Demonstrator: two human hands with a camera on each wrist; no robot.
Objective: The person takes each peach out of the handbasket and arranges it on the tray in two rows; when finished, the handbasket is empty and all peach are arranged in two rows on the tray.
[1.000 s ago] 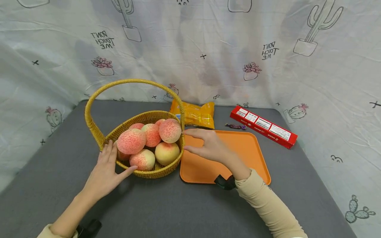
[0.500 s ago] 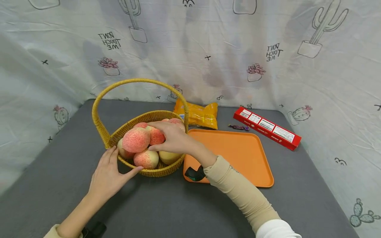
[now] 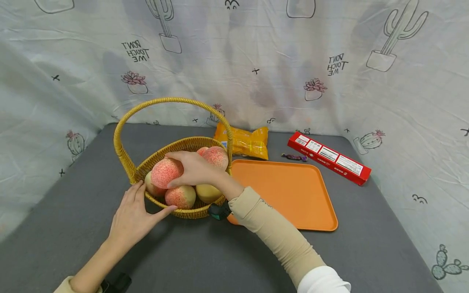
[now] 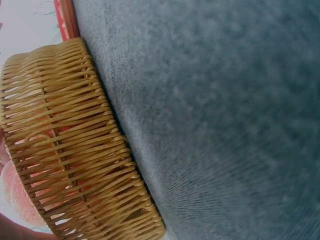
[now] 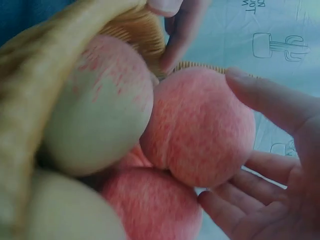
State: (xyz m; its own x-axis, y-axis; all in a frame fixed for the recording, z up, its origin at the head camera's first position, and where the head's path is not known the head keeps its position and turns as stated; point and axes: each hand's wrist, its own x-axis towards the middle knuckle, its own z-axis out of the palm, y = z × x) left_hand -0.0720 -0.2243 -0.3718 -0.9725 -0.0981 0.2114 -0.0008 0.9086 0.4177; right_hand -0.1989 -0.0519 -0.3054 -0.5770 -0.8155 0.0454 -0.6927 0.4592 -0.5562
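Peaches [image 3: 180, 197], round and speckled pink over cream, sit heaped in an oval yellow woven basket [image 3: 194, 213] with a tall arched handle [image 3: 172, 99], left on the dark grey table [image 3: 205, 260]. On my head feed, the right hand [image 3: 199, 169] reaches over the basket's right side and grips a round pink-red peach [image 3: 165, 173] at the left of the heap; my right-wrist feed shows that peach lying against its neighbours. The left hand [image 3: 133, 215] touches the basket's near-left rim, fingers extended and thumb spread apart. Right of the basket I have a flat orange rectangular tray [image 3: 286, 195], its near-left part behind the right forearm. On the far side I see a shiny yellow packet [image 3: 245, 140] behind the basket, a small purple wrapped sweet [image 3: 294, 157], and, farther right, a long red box [image 3: 329, 158] with white panels.
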